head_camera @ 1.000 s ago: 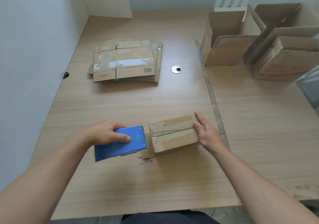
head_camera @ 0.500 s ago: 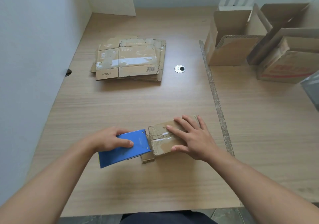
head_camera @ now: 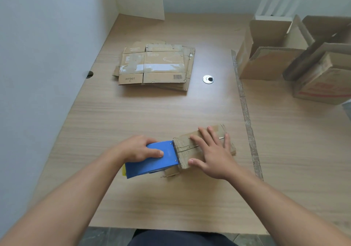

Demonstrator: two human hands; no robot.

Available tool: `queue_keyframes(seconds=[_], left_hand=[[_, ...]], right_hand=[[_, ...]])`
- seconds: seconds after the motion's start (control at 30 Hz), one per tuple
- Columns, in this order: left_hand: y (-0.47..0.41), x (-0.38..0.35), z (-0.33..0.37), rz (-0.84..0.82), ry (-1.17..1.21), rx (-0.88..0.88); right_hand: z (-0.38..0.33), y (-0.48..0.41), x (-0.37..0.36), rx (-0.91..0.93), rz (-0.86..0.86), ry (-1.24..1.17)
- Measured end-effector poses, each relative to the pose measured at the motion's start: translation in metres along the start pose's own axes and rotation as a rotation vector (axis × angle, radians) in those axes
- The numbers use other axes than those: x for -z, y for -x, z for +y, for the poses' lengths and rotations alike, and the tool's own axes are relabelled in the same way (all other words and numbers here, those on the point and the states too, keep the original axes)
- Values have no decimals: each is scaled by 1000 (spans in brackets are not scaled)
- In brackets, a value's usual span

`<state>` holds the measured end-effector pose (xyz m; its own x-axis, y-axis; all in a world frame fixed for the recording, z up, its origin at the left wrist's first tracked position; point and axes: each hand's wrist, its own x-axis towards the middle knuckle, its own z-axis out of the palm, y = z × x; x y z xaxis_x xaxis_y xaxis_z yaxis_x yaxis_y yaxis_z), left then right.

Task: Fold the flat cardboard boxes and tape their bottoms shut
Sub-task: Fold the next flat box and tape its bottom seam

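Note:
A small folded cardboard box (head_camera: 183, 148) lies on the wooden table (head_camera: 171, 198) in front of me, its taped side up. My right hand (head_camera: 210, 151) lies flat on top of it, fingers spread and straight. My left hand (head_camera: 139, 149) grips a blue tape dispenser (head_camera: 152, 160), whose blade end sits against the box's left edge. A stack of flat cardboard boxes (head_camera: 154, 67) lies farther back on the table, left of centre.
Several assembled open boxes (head_camera: 269, 56) stand at the back right, one with red print (head_camera: 322, 82). A round metal cable grommet (head_camera: 208, 79) sits mid-table. A worn seam strip (head_camera: 245, 109) runs front to back. White walls close the left and back.
My right hand moved from the box's right end onto its top and slid along it. The dispenser stayed at the box's left edge.

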<state>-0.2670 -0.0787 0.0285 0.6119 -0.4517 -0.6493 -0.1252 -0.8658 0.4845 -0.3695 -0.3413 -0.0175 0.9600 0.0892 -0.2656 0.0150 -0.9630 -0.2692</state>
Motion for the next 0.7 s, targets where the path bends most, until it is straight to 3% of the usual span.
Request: queue_keyframes(seconds=[0.13, 0.3, 0.43, 0.6, 0.7], left_hand=[[0, 0, 8, 46, -51, 32], [-10, -22, 24, 153, -291, 87], [-1, -33, 13, 171, -189, 103], [9, -27, -2, 253, -157, 162], [18, -25, -9, 311, -85, 207]], right_hand=[[-1, -1, -2, -10, 9, 0], [-5, -2, 6, -21, -17, -20], [-8, -4, 20, -57, -66, -1], [-43, -3, 15, -260, 106, -3], [-54, -6, 2, -273, 131, 58]])
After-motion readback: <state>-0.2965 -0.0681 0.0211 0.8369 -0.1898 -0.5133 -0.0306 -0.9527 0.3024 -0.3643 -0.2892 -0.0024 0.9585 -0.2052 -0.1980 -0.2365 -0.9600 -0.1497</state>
